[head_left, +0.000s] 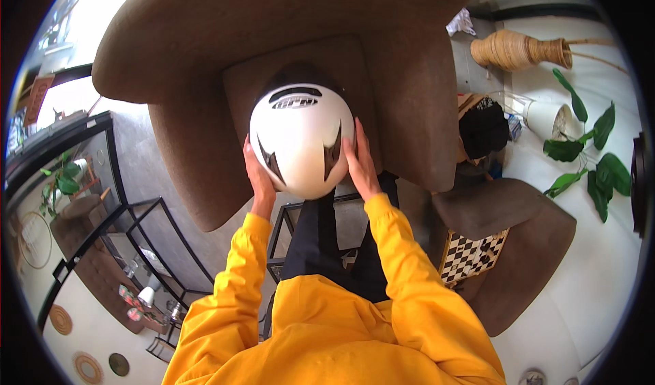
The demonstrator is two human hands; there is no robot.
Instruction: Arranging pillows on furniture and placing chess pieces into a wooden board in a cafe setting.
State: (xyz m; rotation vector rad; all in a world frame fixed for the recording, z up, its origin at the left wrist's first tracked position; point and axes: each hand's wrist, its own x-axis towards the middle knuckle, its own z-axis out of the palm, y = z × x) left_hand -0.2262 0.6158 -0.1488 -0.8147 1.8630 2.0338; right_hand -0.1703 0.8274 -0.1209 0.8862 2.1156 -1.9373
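A white helmet (301, 141) is held between the two hands, above the seat of a brown armchair (409, 112). It lies directly between the fingers: the left hand (260, 177) is pressed flat to its left flank and the right hand (359, 164) to its right flank, so that neither hand is nearer than the other. The fingers of both hands are spread a little and clamped against the shell, pointing away from the body; the thumbs cannot be made out. The long axis of the helmet runs away from the person, from the rounded lower end near the wrists to the dark-trimmed vent at the far end. The shell is hard, smooth and glossy, an egg-like dome marked by two black, jagged vent slots just inside the fingertips.

Beyond the fingertips the armchair's cushion and broad arms are seen, covered in a soft, matt fabric. Behind the wrists, yellow sleeves (402, 262) of a soft jacket are drawn back toward the body. Out past the right hand a chessboard (472, 254) is laid on a brown footstool (525, 248), and farther off a woven vase (520, 49) is lying on its side near a leafy plant (593, 160). Out past the left hand, black metal shelving (147, 248) is set.
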